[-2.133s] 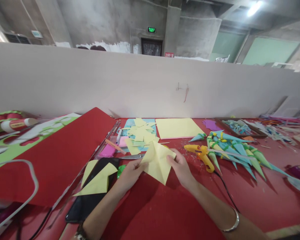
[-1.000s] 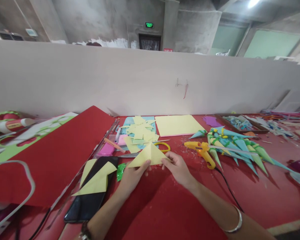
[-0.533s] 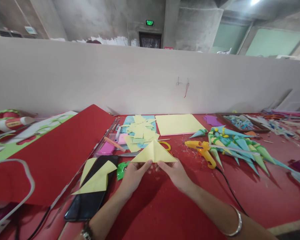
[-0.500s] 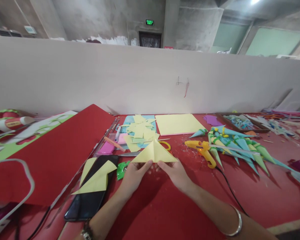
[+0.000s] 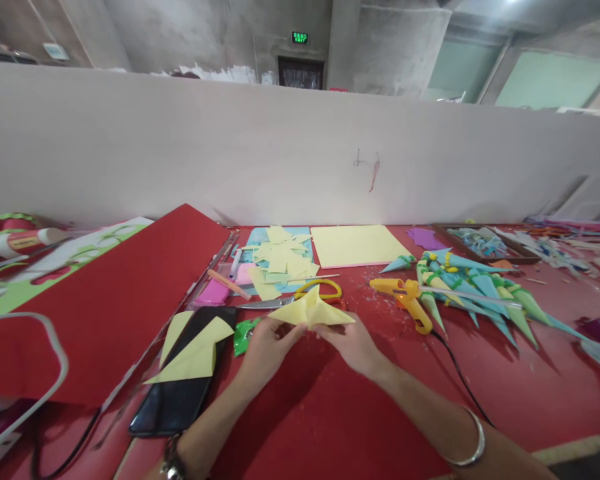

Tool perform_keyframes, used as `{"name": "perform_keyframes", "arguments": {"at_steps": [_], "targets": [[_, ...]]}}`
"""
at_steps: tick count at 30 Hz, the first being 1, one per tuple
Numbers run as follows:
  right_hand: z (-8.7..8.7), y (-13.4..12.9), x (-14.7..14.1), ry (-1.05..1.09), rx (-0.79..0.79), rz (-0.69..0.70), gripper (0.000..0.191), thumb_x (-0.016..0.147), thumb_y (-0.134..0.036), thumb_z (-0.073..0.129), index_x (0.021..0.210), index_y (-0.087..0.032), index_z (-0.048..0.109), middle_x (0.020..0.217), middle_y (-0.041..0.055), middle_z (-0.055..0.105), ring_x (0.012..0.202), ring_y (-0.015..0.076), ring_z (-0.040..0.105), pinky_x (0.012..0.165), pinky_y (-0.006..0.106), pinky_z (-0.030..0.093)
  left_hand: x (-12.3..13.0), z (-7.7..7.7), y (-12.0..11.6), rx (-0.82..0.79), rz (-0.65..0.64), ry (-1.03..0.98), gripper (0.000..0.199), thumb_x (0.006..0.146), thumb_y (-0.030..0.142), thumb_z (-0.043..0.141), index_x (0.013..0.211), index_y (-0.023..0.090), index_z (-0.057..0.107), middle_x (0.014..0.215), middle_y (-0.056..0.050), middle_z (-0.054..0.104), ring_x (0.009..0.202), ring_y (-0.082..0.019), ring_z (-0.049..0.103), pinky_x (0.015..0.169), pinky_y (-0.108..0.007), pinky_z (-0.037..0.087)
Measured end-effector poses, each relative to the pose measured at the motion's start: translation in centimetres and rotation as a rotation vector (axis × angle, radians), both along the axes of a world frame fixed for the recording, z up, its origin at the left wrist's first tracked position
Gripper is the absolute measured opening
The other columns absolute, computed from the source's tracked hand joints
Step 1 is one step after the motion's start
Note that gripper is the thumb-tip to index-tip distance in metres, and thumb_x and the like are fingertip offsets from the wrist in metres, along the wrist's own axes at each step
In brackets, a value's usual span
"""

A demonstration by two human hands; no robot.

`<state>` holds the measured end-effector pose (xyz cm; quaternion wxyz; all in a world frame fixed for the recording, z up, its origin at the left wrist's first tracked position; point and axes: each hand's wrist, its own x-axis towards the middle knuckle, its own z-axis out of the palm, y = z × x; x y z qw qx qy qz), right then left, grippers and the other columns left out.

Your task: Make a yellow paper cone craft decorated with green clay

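Yellow paper [image 5: 313,311], folded, held up over the front of the bench [image 5: 300,413], near the middle. Pinched at the bottom edge by the left hand [image 5: 267,343] and right hand [image 5: 353,343], thumbs close together, other fingers tucked under. Not a neat, flat triangle like a moment ago; now pushed in at the middle, with a side point sticking out each way. More of the yellow handle on the scissors [image 5: 267,304] now in sight just behind.

Red and shiny on top, with tiny bits by the yellow glue gun [image 5: 405,297]. To the right, a heap of blue, green and yellow paper cones [image 5: 460,283]. Behind the hands, yellow scraps [image 5: 283,257] and a big pale yellow sheet [image 5: 360,247]. To the left, a black phone [image 5: 170,400] under a cut yellow piece [image 5: 195,357], then a big red board [image 5: 115,307]. At the back, a plain pale wall [image 5: 280,153], with rough grey concrete past it.

"EXIT" in green on the lit sign [image 5: 300,37] over a dark door [image 5: 303,73]. Too small to read: the label on the white bottle [image 5: 27,242] far left
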<state>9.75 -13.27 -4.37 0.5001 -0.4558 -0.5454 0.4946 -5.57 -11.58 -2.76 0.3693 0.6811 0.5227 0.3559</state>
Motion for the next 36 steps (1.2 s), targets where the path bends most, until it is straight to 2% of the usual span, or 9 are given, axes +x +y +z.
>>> {"name": "perform_keyframes", "arguments": {"at_steps": [6,14,20,23,25,28,31,33,36], "targets": [[-0.24,-0.03,0.31,-0.16,0.09,0.033,0.023,0.071,-0.033,0.058,0.082,-0.014,0.064,0.08,0.0054,0.068,0.073,0.0188,0.061,0.068,0.03,0.047,-0.04,-0.03,0.01,0.077,-0.101,-0.026,0.022,0.069,0.033,0.051,0.057,0.015,0.054,0.054,0.001,0.052,0.052,-0.011,0.045,0.049,-0.021,0.034],[-0.15,-0.08,0.2,-0.1,0.086,0.04,0.024,0.072,-0.031,0.059,0.09,-0.015,0.064,0.09,0.0059,0.069,0.084,0.0212,0.062,0.076,0.033,0.048,-0.15,-0.05,-0.08,0.058,-0.223,-0.04,0.017,0.073,0.029,0.05,0.076,0.015,0.059,0.068,0.0,0.06,0.061,-0.012,0.05,0.055,-0.022,0.04],[-0.19,-0.07,0.17,-0.076,0.119,0.085,0.022,0.073,-0.029,0.058,0.09,-0.017,0.065,0.09,0.0052,0.069,0.083,0.02,0.063,0.077,0.033,0.049,-0.09,-0.05,-0.57,0.059,-0.199,-0.006,0.016,0.068,0.025,0.054,0.079,0.015,0.06,0.067,0.0,0.062,0.059,-0.013,0.054,0.055,-0.022,0.044],[-0.06,-0.22,0.16,-0.074,0.169,0.139,0.023,0.074,-0.029,0.059,0.093,-0.018,0.065,0.092,0.0039,0.068,0.085,0.0185,0.062,0.079,0.031,0.047,-0.14,-0.07,-0.71,0.118,-0.215,-0.031,0.021,0.067,0.027,0.057,0.085,0.016,0.06,0.077,-0.002,0.064,0.064,-0.014,0.056,0.057,-0.023,0.046],[0.1,-0.4,0.16,-0.104,0.222,0.178,0.02,0.074,-0.028,0.059,0.091,-0.019,0.065,0.092,0.0028,0.068,0.085,0.0174,0.061,0.079,0.03,0.047,-0.06,-0.06,-0.74,0.159,-0.219,-0.048,0.018,0.069,0.028,0.055,0.081,0.017,0.061,0.081,-0.003,0.066,0.069,-0.015,0.058,0.063,-0.025,0.047],[0.27,-0.62,0.17,-0.163,0.26,0.192,0.018,0.074,-0.027,0.059,0.089,-0.02,0.065,0.089,0.0018,0.067,0.082,0.0166,0.06,0.077,0.028,0.046,0.24,0.01,-0.74,0.165,-0.228,-0.032,0.015,0.072,0.028,0.052,0.067,0.018,0.062,0.074,-0.002,0.067,0.069,-0.016,0.058,0.067,-0.027,0.047],[0.23,-0.63,0.1,-0.174,0.232,0.174,0.018,0.073,-0.028,0.059,0.088,-0.019,0.065,0.089,0.0025,0.067,0.084,0.0176,0.06,0.08,0.03,0.046,0.49,0.16,-0.73,0.109,-0.203,-0.061,0.017,0.073,0.029,0.052,0.066,0.017,0.061,0.068,-0.001,0.065,0.064,-0.016,0.057,0.061,-0.025,0.046],[0.11,-0.52,0.02,-0.102,0.185,0.191,0.018,0.075,-0.029,0.055,0.087,-0.019,0.063,0.087,0.0029,0.066,0.085,0.0174,0.059,0.081,0.03,0.045,0.55,0.28,-0.72,0.058,-0.161,-0.104,0.019,0.073,0.031,0.051,0.064,0.016,0.058,0.062,0.0,0.062,0.058,-0.014,0.055,0.056,-0.023,0.045],[-0.02,-0.24,0.02,0.056,0.083,0.13,0.016,0.075,-0.032,0.052,0.083,-0.019,0.057,0.08,0.0015,0.062,0.076,0.0146,0.058,0.072,0.027,0.047,0.58,0.37,-0.73,-0.006,-0.123,-0.146,0.021,0.073,0.033,0.051,0.061,0.016,0.054,0.056,0.001,0.057,0.051,-0.012,0.05,0.05,-0.022,0.042]]}}
